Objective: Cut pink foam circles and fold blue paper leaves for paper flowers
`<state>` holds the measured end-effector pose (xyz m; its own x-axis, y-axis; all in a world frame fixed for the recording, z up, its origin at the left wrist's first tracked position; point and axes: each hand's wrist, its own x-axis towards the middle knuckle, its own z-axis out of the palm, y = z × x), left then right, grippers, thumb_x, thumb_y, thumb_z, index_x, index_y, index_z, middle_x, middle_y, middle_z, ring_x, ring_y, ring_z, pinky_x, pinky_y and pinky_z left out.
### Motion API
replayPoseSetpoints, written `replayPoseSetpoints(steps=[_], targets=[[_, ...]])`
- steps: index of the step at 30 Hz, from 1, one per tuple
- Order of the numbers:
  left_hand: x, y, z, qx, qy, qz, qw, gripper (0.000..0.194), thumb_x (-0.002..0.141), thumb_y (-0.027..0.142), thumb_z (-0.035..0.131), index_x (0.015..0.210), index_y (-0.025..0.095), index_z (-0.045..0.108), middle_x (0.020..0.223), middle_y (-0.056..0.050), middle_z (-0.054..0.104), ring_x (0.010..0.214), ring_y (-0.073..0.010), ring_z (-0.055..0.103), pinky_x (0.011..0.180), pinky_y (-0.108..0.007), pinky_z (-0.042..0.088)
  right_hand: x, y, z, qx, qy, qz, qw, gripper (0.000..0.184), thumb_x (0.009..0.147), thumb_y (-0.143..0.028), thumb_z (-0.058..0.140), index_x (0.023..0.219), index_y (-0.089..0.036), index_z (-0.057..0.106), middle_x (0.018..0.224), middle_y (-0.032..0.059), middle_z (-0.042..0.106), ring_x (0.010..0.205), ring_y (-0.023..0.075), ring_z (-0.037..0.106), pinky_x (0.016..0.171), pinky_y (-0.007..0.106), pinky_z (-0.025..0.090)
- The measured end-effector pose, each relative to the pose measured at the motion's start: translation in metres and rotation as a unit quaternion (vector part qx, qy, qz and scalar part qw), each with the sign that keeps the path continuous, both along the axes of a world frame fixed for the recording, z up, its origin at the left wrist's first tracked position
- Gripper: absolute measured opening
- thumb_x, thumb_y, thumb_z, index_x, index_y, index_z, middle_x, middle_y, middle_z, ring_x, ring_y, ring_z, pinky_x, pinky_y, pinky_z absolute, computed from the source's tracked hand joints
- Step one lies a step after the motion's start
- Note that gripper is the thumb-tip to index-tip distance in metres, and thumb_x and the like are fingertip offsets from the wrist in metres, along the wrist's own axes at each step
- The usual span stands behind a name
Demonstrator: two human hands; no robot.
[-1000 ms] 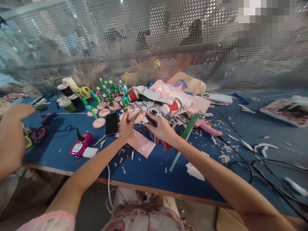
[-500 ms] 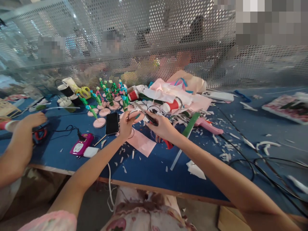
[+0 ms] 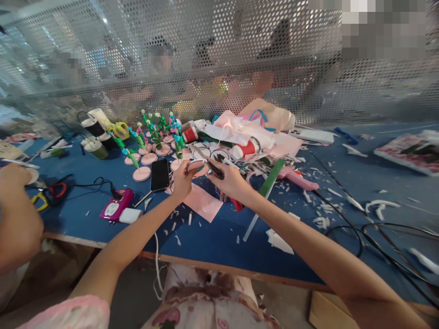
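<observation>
My left hand (image 3: 181,182) is closed on the edge of a round pink disc (image 3: 198,166) with a dark rim, holding it above the table. My right hand (image 3: 230,181) is wrapped round a dark-handled tool (image 3: 215,169) with a narrow pale blade; its exact kind is not clear. Its blade lies close to the disc's far edge. Under both hands is a sheet of pink paper (image 3: 205,204). Left of the hands, several green and blue stems stand on round pink bases (image 3: 141,173), and a black phone (image 3: 160,175) lies in front of them.
White scraps and a green strip (image 3: 272,178) lie on the blue table (image 3: 212,249) at right, beside a pink-handled tool (image 3: 299,179). Red spools (image 3: 246,150) and pink sheets pile up behind. A purple charger (image 3: 118,205) is at left, near another person's arm (image 3: 18,214).
My left hand has lifted and turned the pink disc slightly near the blade. The other person's arm has drawn back left, uncovering yellow-handled scissors.
</observation>
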<state>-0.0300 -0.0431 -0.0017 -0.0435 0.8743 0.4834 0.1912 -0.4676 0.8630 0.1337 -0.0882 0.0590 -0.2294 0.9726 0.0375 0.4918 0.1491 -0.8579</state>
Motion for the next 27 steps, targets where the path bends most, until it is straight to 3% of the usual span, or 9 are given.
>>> replayPoseSetpoints(steps=[3,9,14,20,23,27], targets=[[-0.002,0.000,0.000,0.008,0.025,0.033,0.999,0.009,0.077,0.025,0.061,0.080,0.018,0.057,0.070,0.001,0.055,0.068,-0.0120,0.053,0.057,-0.019,0.043,-0.002,-0.003,0.002,-0.005,-0.008,0.004,1.000,0.063,0.083,-0.021,0.050,0.144,-0.015,0.036,0.066,0.0008,0.067,0.033,0.0101,0.054,0.037,0.020,0.047],[0.009,-0.005,-0.005,-0.021,0.020,-0.009,1.000,0.019,0.077,0.028,0.060,0.065,0.017,0.049,0.060,0.003,0.046,0.062,-0.0112,0.049,0.055,-0.020,0.041,-0.004,-0.005,0.004,0.009,-0.005,0.005,1.000,0.062,0.082,-0.019,0.050,0.143,-0.016,0.038,0.076,0.0030,0.068,0.033,0.0091,0.054,0.036,0.020,0.047],[0.004,0.000,0.000,-0.057,-0.015,0.021,0.998,0.025,0.070,0.035,0.069,0.077,0.018,0.053,0.067,0.004,0.048,0.062,-0.0105,0.051,0.052,-0.020,0.046,0.002,0.004,0.006,0.003,0.015,-0.032,0.999,0.062,0.083,-0.021,0.049,0.144,-0.017,0.036,0.066,0.0013,0.065,0.034,0.0115,0.056,0.036,0.021,0.048],[-0.002,0.010,-0.001,-0.084,-0.118,-0.031,0.989,0.039,0.066,0.038,0.072,0.092,0.019,0.051,0.084,-0.001,0.059,0.075,-0.0151,0.061,0.060,-0.026,0.056,0.006,0.005,0.012,-0.003,0.032,-0.027,0.999,0.063,0.083,-0.019,0.048,0.145,-0.014,0.034,0.058,-0.0004,0.063,0.032,0.0112,0.053,0.035,0.021,0.046],[-0.002,0.012,-0.004,-0.078,-0.119,-0.026,0.989,0.039,0.065,0.035,0.073,0.094,0.018,0.052,0.079,0.000,0.060,0.072,-0.0151,0.062,0.061,-0.026,0.055,0.004,0.001,0.014,0.015,0.013,-0.014,1.000,0.063,0.082,-0.018,0.048,0.144,-0.016,0.036,0.067,0.0017,0.068,0.033,0.0114,0.055,0.036,0.021,0.047],[-0.004,0.014,-0.005,-0.055,-0.112,-0.015,0.992,0.029,0.063,0.029,0.073,0.079,0.017,0.052,0.070,0.002,0.056,0.066,-0.0124,0.058,0.059,-0.023,0.052,0.004,0.000,0.011,0.029,-0.010,-0.005,1.000,0.064,0.080,-0.018,0.049,0.143,-0.017,0.038,0.079,0.0044,0.072,0.035,0.0121,0.056,0.037,0.022,0.047]])
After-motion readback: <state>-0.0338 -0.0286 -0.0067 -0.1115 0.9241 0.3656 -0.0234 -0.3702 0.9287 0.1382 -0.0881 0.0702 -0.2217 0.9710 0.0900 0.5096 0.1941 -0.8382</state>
